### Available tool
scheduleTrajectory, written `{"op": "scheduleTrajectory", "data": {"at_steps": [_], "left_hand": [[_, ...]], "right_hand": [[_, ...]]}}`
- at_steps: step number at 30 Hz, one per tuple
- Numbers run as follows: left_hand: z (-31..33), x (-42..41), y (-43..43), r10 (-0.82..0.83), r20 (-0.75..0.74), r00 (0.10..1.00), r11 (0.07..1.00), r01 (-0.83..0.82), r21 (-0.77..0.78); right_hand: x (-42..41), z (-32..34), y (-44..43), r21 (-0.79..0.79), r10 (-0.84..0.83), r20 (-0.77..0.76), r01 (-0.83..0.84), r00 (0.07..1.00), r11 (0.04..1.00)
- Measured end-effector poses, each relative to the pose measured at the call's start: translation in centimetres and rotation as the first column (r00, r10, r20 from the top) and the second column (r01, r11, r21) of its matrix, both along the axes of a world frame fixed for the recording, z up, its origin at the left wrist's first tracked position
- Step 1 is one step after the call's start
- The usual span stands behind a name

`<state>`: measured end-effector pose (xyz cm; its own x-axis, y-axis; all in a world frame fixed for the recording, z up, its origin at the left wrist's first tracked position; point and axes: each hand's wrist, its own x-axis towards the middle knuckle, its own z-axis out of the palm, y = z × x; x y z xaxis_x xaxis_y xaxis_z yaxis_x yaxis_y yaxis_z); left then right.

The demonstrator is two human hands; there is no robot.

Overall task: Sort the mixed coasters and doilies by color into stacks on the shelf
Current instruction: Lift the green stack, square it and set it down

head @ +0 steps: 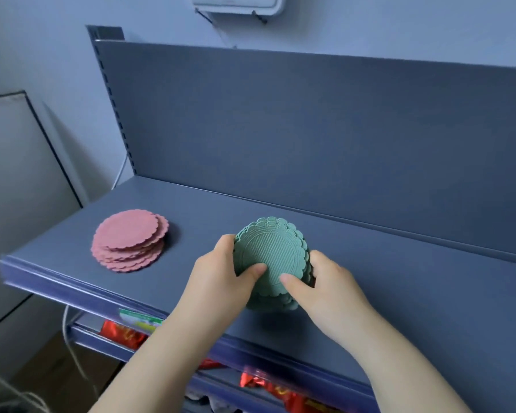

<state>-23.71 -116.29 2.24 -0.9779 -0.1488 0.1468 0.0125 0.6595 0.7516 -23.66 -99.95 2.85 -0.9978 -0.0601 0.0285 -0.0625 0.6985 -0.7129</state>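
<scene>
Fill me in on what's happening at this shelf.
A person is sorting scalloped coasters by color on a grey-blue shelf. Both hands hold the green stack: the left hand grips its left edge and the right hand its right edge, with both thumbs pressing on the top coaster. The stack looks tilted toward the camera. A pink stack, somewhat fanned out, sits apart to the left on the same shelf, untouched.

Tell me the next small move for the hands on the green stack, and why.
Probably lay the green stack flat on the shelf and let go. The left hand and right hand grip its sides, thumbs on its top face, and it is tilted toward the camera. The pink stack already lies flat, apart, to its left.
</scene>
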Motion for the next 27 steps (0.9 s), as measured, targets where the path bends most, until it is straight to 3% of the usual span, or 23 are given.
{"op": "scheduleTrajectory", "data": {"at_steps": [4,8,14,18,21,27], "left_hand": [[-0.2,-2.5,-5.7,-0.024,0.064,0.998,0.994,0.031,-0.109],[-0.1,-5.0,-8.8,-0.092,0.223,0.971,0.957,0.148,-0.250],[-0.2,-7.7,-10.8,-0.162,0.343,0.925,0.908,0.277,-0.316],[-0.6,-8.2,-10.6,-0.200,0.345,0.917,0.895,0.314,-0.316],[-0.8,-8.2,-10.2,-0.211,0.323,0.922,0.874,0.326,-0.361],[-1.0,-8.0,-9.4,-0.247,0.157,0.956,0.760,0.292,-0.581]], "right_hand": [[-2.0,-0.6,-5.5,-0.029,0.024,0.045,-0.023,0.999,0.999],[-3.5,-1.4,-8.7,0.000,-0.003,0.133,0.003,0.991,1.000],[-5.0,-2.1,-10.7,0.082,-0.066,0.181,0.051,0.981,0.995],[-5.4,-2.9,-10.7,0.138,-0.128,0.227,0.098,0.965,0.986],[-5.2,-3.2,-10.4,0.166,-0.175,0.177,0.146,0.969,0.975],[-3.9,-2.4,-10.3,0.443,-0.160,0.020,0.135,0.987,0.886]]}}
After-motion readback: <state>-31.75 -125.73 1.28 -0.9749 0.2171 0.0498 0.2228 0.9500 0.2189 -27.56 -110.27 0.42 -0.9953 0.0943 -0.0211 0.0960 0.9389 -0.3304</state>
